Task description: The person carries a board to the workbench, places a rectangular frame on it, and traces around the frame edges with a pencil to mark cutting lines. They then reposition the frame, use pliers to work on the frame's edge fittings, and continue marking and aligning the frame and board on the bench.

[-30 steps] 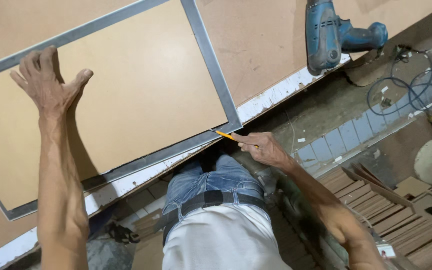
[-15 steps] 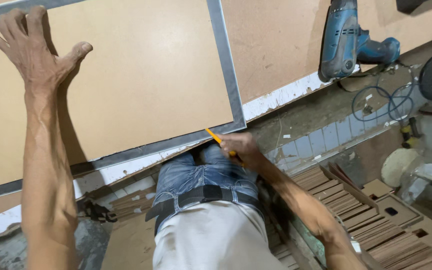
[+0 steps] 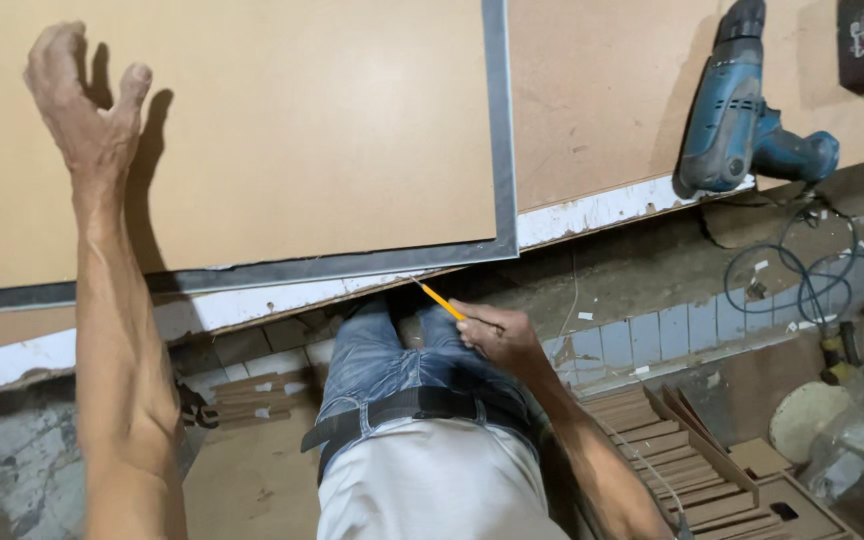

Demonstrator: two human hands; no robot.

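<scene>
Fingers of left hand [image 3: 87, 110] spread flat on framed board [image 3: 282, 150], pinning it to worktop [image 3: 592, 110]; right hand [image 3: 497, 335] fingers pinch yellow pencil [image 3: 442, 300], tip at board's near edge; blue drill [image 3: 737, 115] lies right

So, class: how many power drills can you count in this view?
1: a blue power drill lies on the brown board workbench, upper right, apart from both hands. Others may be hidden outside the view.

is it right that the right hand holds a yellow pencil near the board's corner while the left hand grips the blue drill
Not quite. In the head view the left hand rests flat on the board; the drill lies untouched on the bench. The right hand does hold the pencil.
</scene>
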